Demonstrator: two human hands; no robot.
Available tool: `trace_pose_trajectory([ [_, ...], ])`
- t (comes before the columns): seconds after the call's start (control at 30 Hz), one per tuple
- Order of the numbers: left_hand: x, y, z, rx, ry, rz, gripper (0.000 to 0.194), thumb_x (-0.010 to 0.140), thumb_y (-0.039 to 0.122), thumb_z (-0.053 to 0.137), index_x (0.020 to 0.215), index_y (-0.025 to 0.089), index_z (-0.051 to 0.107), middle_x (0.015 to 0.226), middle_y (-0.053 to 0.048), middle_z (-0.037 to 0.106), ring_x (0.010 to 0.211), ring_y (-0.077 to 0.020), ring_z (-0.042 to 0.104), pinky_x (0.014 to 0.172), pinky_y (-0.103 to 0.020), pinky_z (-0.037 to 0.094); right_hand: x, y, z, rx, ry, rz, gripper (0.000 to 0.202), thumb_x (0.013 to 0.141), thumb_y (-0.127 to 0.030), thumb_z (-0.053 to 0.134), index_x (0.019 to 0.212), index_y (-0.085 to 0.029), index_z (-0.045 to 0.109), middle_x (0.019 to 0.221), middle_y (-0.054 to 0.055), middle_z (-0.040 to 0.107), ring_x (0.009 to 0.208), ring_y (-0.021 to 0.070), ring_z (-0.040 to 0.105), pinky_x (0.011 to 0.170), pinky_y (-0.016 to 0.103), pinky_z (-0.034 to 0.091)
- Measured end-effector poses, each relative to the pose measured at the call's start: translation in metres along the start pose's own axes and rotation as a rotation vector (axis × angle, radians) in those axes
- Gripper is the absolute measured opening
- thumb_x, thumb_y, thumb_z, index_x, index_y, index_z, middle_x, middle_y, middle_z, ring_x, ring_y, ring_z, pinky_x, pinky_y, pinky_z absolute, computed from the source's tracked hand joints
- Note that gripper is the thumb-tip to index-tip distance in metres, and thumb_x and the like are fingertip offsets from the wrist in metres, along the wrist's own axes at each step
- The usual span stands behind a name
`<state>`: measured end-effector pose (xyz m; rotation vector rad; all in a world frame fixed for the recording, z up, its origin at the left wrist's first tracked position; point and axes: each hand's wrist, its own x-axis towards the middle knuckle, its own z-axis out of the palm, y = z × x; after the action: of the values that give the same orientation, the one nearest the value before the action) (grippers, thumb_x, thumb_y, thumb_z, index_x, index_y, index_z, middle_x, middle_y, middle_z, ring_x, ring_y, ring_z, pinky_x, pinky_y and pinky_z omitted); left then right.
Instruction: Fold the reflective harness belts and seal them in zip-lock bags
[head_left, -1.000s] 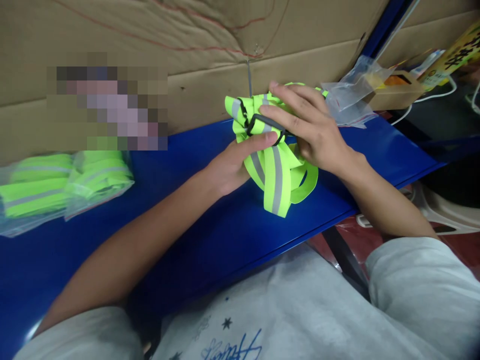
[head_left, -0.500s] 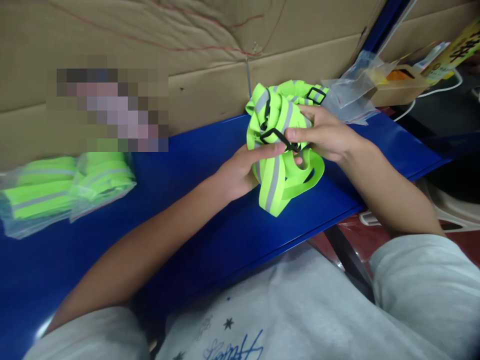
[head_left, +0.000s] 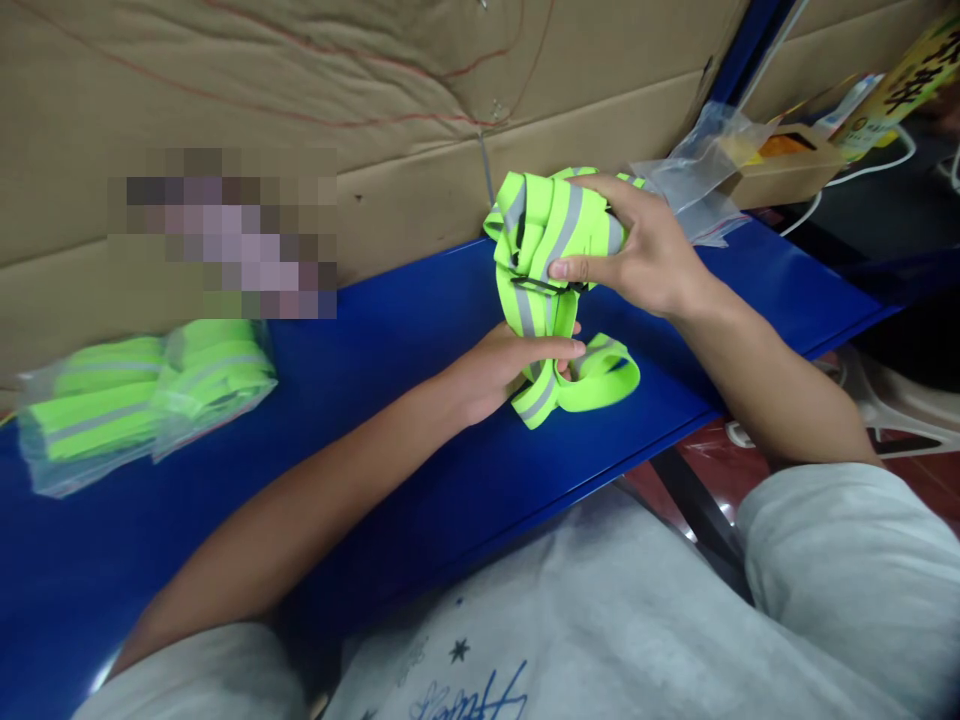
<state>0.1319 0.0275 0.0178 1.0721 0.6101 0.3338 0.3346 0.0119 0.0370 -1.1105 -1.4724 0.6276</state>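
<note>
A neon-yellow reflective strap (head_left: pixel 566 225) with grey stripes and black buckles is bundled up between my two hands over the blue table. My right hand (head_left: pixel 637 240) wraps the upper part of the bundle from the right, thumb across its front. Lower down, my left hand (head_left: pixel 517 360) pinches the strap's hanging portion between thumb and fingers. A loose loop (head_left: pixel 607 380) droops below and to the right of the left fingers. Part of the strap and some fingers are hidden behind the bundle.
Two clear bags of folded neon straps (head_left: pixel 112 390) lie on the blue table (head_left: pixel 390 530) at left. Empty-looking plastic bags (head_left: pixel 690 185) and a cardboard box (head_left: pixel 795 165) sit at the back right. Cardboard (head_left: pixel 405 220) lines the wall behind.
My left hand has slid down the strap, away from the buckle. My right hand has shifted up and over the bundle, which now looks more compact.
</note>
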Motion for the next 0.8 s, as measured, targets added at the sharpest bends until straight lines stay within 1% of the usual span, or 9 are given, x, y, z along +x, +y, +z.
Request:
trace_pose_trajectory([
  [0.13, -0.006, 0.001, 0.002, 0.023, -0.088, -0.07, 0.036, 0.074, 0.018, 0.08, 0.106, 0.016, 0.064, 0.053, 0.006, 0.053, 0.046, -0.0056, 0.043, 0.05, -0.021, 0.032, -0.001, -0.009, -0.006, 0.162, 0.012, 0.126, 0.057, 0.066, -0.048, 0.093, 0.116, -0.029, 0.07, 0.114, 0.0, 0.073, 0.116, 0.0275, 0.067, 0.108, 0.046, 0.054],
  [0.2, -0.006, -0.002, 0.003, 0.076, -0.07, -0.075, 0.035, 0.073, 0.017, 0.082, 0.101, 0.018, 0.061, 0.052, 0.008, 0.049, 0.046, -0.0049, 0.041, 0.05, -0.02, 0.032, -0.002, -0.01, -0.007, 0.155, 0.021, 0.16, 0.055, 0.068, -0.049, 0.091, 0.116, -0.03, 0.07, 0.113, 0.0, 0.074, 0.115, 0.0287, 0.068, 0.107, 0.048, 0.055],
  [0.27, -0.004, -0.004, 0.004, 0.072, -0.045, -0.083, 0.033, 0.073, 0.018, 0.083, 0.094, 0.019, 0.058, 0.052, 0.008, 0.046, 0.048, -0.0061, 0.045, 0.05, -0.02, 0.035, -0.003, -0.009, -0.006, 0.063, 0.051, 0.076, 0.058, 0.066, -0.045, 0.093, 0.117, -0.031, 0.07, 0.119, 0.001, 0.073, 0.12, 0.0292, 0.065, 0.112, 0.049, 0.052],
  [0.37, -0.001, -0.004, 0.005, -0.029, -0.021, -0.038, 0.03, 0.076, 0.026, 0.084, 0.086, 0.019, 0.056, 0.056, 0.008, 0.04, 0.049, -0.0063, 0.047, 0.048, -0.019, 0.033, -0.006, -0.004, 0.002, -0.111, 0.075, -0.114, 0.062, 0.07, -0.041, 0.093, 0.126, -0.034, 0.066, 0.14, -0.001, 0.065, 0.139, 0.0284, 0.052, 0.127, 0.045, 0.036],
  [0.47, 0.001, -0.001, 0.003, -0.061, 0.061, -0.004, 0.031, 0.077, 0.031, 0.085, 0.088, 0.018, 0.059, 0.064, 0.006, 0.05, 0.049, -0.0055, 0.048, 0.049, -0.02, 0.036, -0.006, 0.002, 0.008, -0.183, 0.076, -0.19, 0.062, 0.076, -0.041, 0.089, 0.132, -0.034, 0.064, 0.148, -0.001, 0.059, 0.146, 0.028, 0.046, 0.132, 0.043, 0.028],
  [0.57, 0.003, 0.0, -0.006, -0.005, 0.031, -0.019, 0.048, 0.07, 0.035, 0.092, 0.106, 0.02, 0.065, 0.093, -0.003, 0.071, 0.07, -0.014, 0.067, 0.062, -0.025, 0.05, -0.001, 0.006, 0.005, -0.002, 0.134, -0.074, 0.059, 0.07, -0.045, 0.092, 0.122, -0.032, 0.067, 0.127, 0.0, 0.071, 0.126, 0.0284, 0.062, 0.119, 0.047, 0.046],
  [0.67, 0.007, 0.004, -0.021, 0.016, -0.123, 0.046, 0.065, 0.058, 0.046, 0.099, 0.111, 0.022, 0.07, 0.121, -0.01, 0.073, 0.11, -0.0261, 0.07, 0.087, -0.032, 0.056, 0.001, 0.0, -0.002, 0.235, 0.083, 0.111, 0.05, 0.07, -0.047, 0.091, 0.112, -0.031, 0.068, 0.112, -0.001, 0.075, 0.109, 0.0262, 0.07, 0.107, 0.047, 0.056],
  [0.73, 0.01, 0.009, -0.03, -0.025, -0.149, 0.126, 0.067, 0.057, 0.052, 0.098, 0.111, 0.022, 0.072, 0.121, -0.009, 0.074, 0.119, -0.0292, 0.068, 0.095, -0.034, 0.055, -0.001, -0.007, -0.005, 0.295, 0.009, 0.169, 0.046, 0.073, -0.044, 0.09, 0.112, -0.03, 0.069, 0.114, 0.0, 0.074, 0.109, 0.0254, 0.071, 0.106, 0.046, 0.057],
  [0.8, 0.013, 0.016, -0.035, -0.055, -0.088, 0.278, 0.061, 0.066, 0.052, 0.094, 0.114, 0.022, 0.072, 0.119, -0.007, 0.075, 0.116, -0.0271, 0.069, 0.096, -0.033, 0.055, -0.004, -0.012, -0.004, 0.291, -0.007, 0.159, 0.047, 0.074, -0.041, 0.09, 0.114, -0.029, 0.069, 0.115, 0.001, 0.074, 0.108, 0.0248, 0.07, 0.105, 0.046, 0.057],
])
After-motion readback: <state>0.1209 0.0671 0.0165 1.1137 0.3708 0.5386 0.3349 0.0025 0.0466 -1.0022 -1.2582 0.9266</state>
